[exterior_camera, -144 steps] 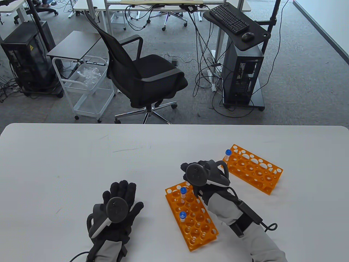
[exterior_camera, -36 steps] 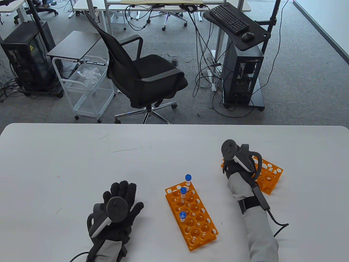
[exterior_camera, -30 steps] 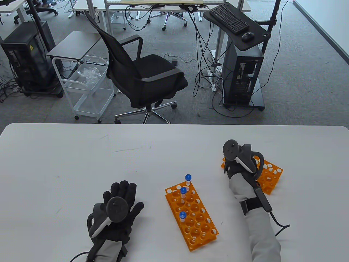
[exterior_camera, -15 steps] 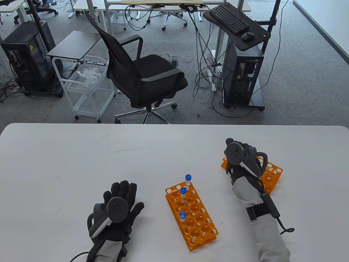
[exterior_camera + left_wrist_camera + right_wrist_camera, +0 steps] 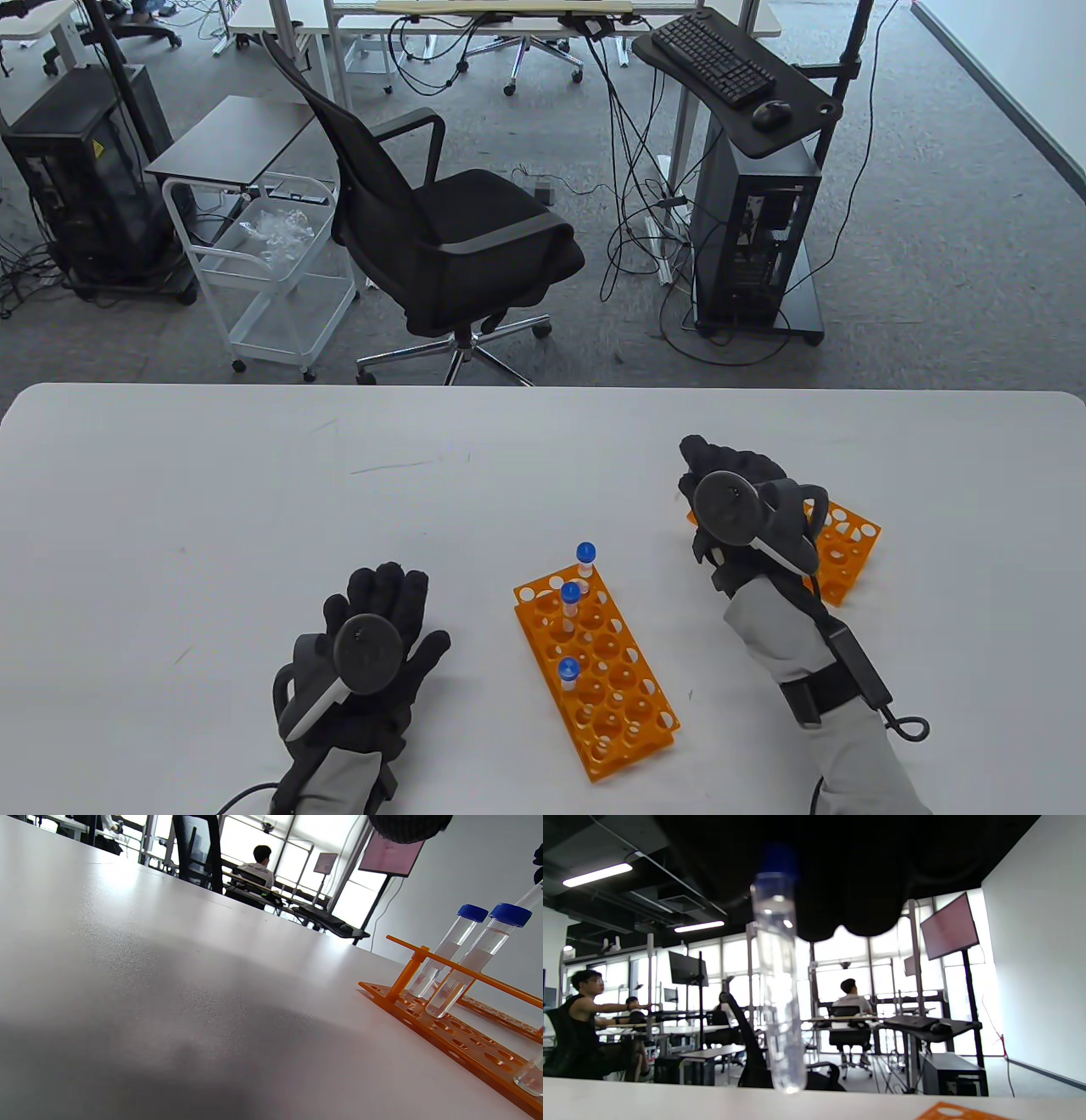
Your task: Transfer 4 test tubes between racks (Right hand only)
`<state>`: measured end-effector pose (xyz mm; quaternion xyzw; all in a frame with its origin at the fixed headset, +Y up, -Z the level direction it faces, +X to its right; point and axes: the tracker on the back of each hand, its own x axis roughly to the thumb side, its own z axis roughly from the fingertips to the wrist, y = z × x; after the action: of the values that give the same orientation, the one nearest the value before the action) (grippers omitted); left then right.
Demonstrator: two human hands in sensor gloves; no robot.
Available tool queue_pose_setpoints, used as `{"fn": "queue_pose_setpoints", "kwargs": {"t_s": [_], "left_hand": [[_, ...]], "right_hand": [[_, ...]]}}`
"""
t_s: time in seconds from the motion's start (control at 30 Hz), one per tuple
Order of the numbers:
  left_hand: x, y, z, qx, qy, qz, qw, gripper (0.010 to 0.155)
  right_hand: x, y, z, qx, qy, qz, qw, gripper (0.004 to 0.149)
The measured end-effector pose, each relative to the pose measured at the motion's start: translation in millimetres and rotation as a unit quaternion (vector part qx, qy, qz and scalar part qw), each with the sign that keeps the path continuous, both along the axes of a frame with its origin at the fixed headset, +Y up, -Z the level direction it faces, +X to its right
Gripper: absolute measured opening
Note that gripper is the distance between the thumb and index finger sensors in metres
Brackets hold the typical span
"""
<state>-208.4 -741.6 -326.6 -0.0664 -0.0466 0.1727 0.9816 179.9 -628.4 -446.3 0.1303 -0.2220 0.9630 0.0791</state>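
Observation:
Two orange racks lie on the white table. The near rack holds three blue-capped test tubes; two of them show in the left wrist view. My right hand hovers over the far-left corner of the right rack. In the right wrist view its fingers pinch a clear tube by its blue cap. The tube hangs upright, left of the rack corner. My left hand rests flat and empty on the table.
The table's far edge faces an office chair, a white cart and a computer stand on the floor. Bare table stretches between the two racks.
The right hand left a third tube in the near rack and went to the right rack. In the last second it closed on that rack's tube and shifted slightly left. The left hand stayed still.

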Motion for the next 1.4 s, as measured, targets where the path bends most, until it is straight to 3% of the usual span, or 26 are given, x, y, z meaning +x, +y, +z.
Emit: {"fn": "queue_pose_setpoints", "kwargs": {"t_s": [0.47, 1.07, 1.4], "left_hand": [[-1, -1, 0, -0.001, 0.003, 0.004, 1.000, 0.071], [-1, -1, 1, -0.001, 0.003, 0.004, 1.000, 0.071], [-1, -1, 1, -0.002, 0.004, 0.005, 1.000, 0.071]], "right_hand": [[-21, 9, 38, 0.015, 0.063, -0.002, 0.998, 0.051], [-55, -12, 74, -0.006, 0.140, 0.010, 0.990, 0.050], [-60, -26, 87, -0.020, 0.152, 0.021, 0.988, 0.050]]}}
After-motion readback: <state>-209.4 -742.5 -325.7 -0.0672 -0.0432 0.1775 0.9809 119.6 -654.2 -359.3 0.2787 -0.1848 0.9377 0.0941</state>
